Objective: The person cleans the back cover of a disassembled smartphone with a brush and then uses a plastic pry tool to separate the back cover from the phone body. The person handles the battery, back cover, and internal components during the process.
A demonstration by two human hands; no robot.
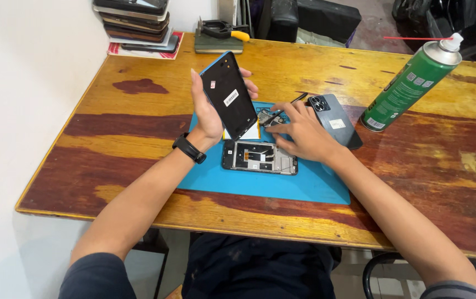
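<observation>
Mid-disassembly of a phone, judging by the layout: left hand raised above the blue work mat, fingers wrapped round the edges of a black phone back panel, held tilted with its inner face and small stickers turned toward the camera. Black wrist band on that arm. Right hand down on the mat, fingers curled and pinching thin black tweezers, tips aimed at small loose parts just ahead of the knuckles; exact grip partly hidden by the fingers. Opened phone frame flat on the mat, between the two wrists and just below the right hand, internals exposed. Second phone face down just beyond the right hand, touching the mat's far edge. Green spray can well off to the right, a stack of phones and a yellow-handled tool far past the left hand. Likely step: sorting or picking a small part with the panel held clear. Next move calls for a steady pinch and fine aim, with the panel kept away from the open frame.
</observation>
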